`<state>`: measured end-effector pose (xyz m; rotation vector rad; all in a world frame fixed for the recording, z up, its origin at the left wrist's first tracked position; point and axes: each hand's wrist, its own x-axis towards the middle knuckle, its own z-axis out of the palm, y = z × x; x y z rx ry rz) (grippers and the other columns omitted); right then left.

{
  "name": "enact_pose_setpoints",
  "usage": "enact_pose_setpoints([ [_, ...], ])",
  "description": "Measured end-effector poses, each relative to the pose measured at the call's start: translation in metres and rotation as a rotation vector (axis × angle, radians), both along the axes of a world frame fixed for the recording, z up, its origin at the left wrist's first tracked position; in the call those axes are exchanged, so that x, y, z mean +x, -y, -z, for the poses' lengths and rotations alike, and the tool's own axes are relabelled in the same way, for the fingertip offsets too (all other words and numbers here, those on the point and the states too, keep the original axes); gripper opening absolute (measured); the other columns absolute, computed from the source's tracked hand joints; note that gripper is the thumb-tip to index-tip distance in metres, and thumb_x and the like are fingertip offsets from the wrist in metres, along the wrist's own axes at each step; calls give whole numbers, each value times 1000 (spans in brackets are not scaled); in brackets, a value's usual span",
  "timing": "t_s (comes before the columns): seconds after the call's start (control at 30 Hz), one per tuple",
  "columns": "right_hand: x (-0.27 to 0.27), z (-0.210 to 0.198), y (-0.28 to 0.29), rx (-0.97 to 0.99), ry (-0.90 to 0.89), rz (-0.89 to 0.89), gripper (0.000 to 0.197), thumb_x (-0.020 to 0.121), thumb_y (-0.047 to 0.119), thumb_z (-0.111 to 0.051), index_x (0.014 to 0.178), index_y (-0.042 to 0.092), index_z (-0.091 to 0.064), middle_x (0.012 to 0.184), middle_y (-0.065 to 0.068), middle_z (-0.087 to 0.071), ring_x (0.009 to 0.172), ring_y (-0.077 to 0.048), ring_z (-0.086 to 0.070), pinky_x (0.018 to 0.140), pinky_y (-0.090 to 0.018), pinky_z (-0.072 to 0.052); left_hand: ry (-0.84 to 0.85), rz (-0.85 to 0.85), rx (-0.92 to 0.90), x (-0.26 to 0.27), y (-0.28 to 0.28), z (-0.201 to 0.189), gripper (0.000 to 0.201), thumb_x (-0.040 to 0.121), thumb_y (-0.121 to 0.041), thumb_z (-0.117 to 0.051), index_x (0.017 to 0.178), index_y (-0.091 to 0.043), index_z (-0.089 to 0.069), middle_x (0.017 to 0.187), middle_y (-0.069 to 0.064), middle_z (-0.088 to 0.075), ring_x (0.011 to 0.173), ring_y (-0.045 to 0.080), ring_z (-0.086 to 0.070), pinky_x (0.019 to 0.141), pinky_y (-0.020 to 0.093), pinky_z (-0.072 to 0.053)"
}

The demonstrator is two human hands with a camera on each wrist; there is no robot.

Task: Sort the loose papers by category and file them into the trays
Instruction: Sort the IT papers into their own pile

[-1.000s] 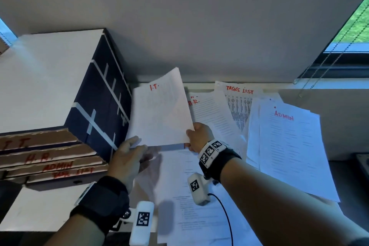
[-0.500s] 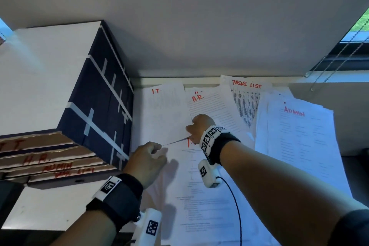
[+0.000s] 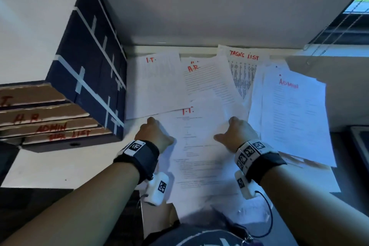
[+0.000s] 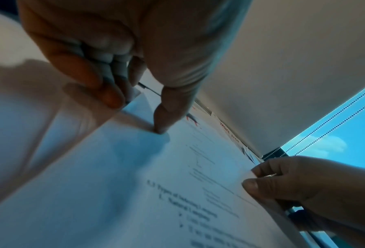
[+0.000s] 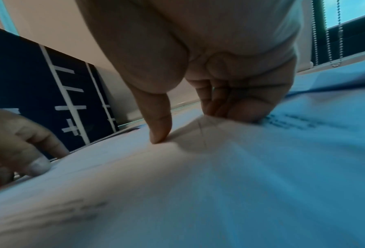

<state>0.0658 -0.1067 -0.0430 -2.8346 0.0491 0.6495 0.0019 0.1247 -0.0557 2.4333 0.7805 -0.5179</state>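
A printed sheet marked I.T. [image 3: 199,146] in red lies in front of me on the desk. My left hand [image 3: 154,131] pinches its left edge, thumb on top and fingers curled beneath [image 4: 113,94]. On its right edge my right hand [image 3: 234,132] does the same, the thumb [image 5: 158,132] pressing the paper. Behind it lie sorted sheets: another I.T. sheet [image 3: 157,86], one marked A.R. [image 3: 205,84], a TASKS LIST sheet [image 3: 243,72] and an ADMIN pile [image 3: 293,118]. The stacked trays [image 3: 46,120] at the left have cardboard fronts lettered I.T., H.R., ADMIN and TASK LIST.
The trays' dark blue case [image 3: 89,62] with white tape strips stands against the wall left of the papers. A window with bead-chain blind cords [image 3: 339,26] is at the far right. White desk [image 3: 50,168] shows below the trays.
The I.T. sheet I held up has been laid flat at the back left. Both hands have come down and taken hold of the edges of the sheet beneath it.
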Motion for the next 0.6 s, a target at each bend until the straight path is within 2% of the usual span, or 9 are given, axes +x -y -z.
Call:
enact_pose_setpoints([
  [0.07,0,4,0,77,45,84,56,78,46,-76,121,19,-51,115,-2,-60,102,-23,-61,77,-30,-43,58,-60,-54,-1,-1,3,66,77,-37,-79,126,-14,-41,119,9,-61,105,29,-61,86,35,-54],
  [0.13,0,7,3,189,67,145,39,80,41,-75,106,25,-51,103,3,-58,92,-20,-58,75,-29,-42,132,-99,-105,-2,-2,5,52,82,-24,-74,124,-20,-43,106,6,-64,92,27,-63,77,33,-54],
  [0.2,1,7,7,214,103,133,24,83,37,-71,88,25,-50,92,5,-59,82,-18,-55,72,-27,-40,176,-122,-183,-4,-2,5,47,82,-18,-69,123,-23,-44,96,6,-64,83,27,-63,68,31,-51],
  [0.23,2,7,9,214,119,122,23,84,36,-69,79,25,-50,87,4,-59,79,-19,-55,70,-27,-40,187,-125,-219,-5,-1,6,47,82,-19,-68,123,-23,-45,97,7,-64,83,28,-62,68,30,-51],
  [0.3,5,5,17,210,144,101,27,86,36,-66,69,22,-50,79,3,-60,77,-21,-57,68,-27,-41,183,-97,-247,-7,0,7,48,83,-26,-70,125,-23,-46,107,7,-62,93,27,-62,76,32,-51],
  [0.43,8,-9,37,182,223,101,23,88,32,-63,69,21,-56,82,-1,-64,83,-26,-58,72,-29,-43,185,-12,-246,-7,2,9,44,81,-30,-69,120,-23,-50,117,3,-55,99,22,-59,84,33,-52],
  [0.5,11,-18,50,229,285,129,20,87,26,-66,70,17,-59,82,-5,-63,85,-30,-58,73,-29,-41,208,-19,-251,-8,1,9,40,81,-29,-69,116,-23,-52,118,3,-55,96,19,-59,82,30,-50],
  [0.57,17,-23,67,332,326,170,20,85,21,-69,69,14,-60,75,-7,-61,82,-33,-61,76,-32,-48,222,-6,-259,-9,1,7,37,83,-28,-68,116,-21,-54,119,3,-54,95,16,-57,79,26,-44],
  [0.6,18,-27,76,391,338,190,21,84,19,-70,67,14,-58,68,-7,-60,75,-33,-62,75,-35,-52,229,13,-248,-9,2,5,35,84,-29,-67,116,-20,-55,118,3,-55,95,16,-57,78,25,-42],
])
